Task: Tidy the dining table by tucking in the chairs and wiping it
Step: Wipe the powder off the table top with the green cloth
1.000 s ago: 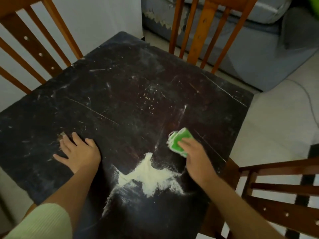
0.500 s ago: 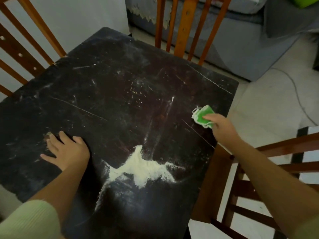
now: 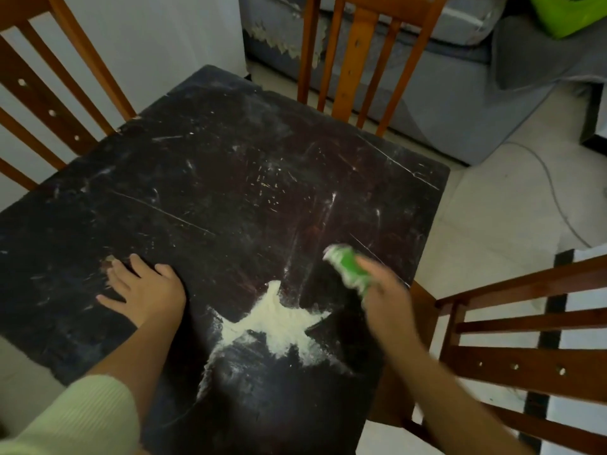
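Two hands at work: left hand (image 3: 144, 290) lies flat, fingers spread, on the dark table (image 3: 230, 178), likely bracing, while right hand (image 3: 384, 290) grips a green cloth (image 3: 348, 267) just beside the spilled powder (image 3: 276, 320), poised to wipe it.

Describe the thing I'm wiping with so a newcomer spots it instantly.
Start at the dark, scratched dining table and find the pale powder pile near its front edge. Just right of it, the right hand grips a small sponge. It is the only bright green item on the tabletop, motion-blurred.
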Demonstrator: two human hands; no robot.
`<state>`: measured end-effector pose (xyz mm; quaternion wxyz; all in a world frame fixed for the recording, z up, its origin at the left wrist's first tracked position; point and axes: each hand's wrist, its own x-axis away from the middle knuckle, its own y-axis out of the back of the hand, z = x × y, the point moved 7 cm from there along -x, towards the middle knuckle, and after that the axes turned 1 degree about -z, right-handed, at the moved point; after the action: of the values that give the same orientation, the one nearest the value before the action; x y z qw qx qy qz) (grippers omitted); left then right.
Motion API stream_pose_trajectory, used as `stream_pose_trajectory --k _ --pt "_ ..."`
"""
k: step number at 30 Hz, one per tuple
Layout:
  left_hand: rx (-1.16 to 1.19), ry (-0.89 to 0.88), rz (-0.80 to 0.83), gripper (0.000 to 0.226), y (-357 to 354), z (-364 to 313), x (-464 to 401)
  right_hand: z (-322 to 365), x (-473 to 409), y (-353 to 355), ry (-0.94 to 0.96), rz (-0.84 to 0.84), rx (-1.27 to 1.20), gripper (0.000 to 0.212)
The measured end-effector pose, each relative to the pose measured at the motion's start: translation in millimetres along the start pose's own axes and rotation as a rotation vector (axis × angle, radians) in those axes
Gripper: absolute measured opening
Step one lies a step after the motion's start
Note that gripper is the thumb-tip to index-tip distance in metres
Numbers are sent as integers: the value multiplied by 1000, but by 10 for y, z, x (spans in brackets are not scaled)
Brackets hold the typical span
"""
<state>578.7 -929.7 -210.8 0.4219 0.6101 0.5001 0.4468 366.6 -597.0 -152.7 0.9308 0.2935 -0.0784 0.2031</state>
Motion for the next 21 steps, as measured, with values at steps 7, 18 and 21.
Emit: stream_pose_trajectory --k 7,18,21 --pt "29 -100 -30 49 17 -119 52 79 -763 -43 218 56 474 46" --pt "4 -349 46 47 -244 -1145 534 548 -608 -174 266 365 207 34" --pt "-42 -343 33 49 -293 -1155 512 810 -1706 101 298 151 269 35"
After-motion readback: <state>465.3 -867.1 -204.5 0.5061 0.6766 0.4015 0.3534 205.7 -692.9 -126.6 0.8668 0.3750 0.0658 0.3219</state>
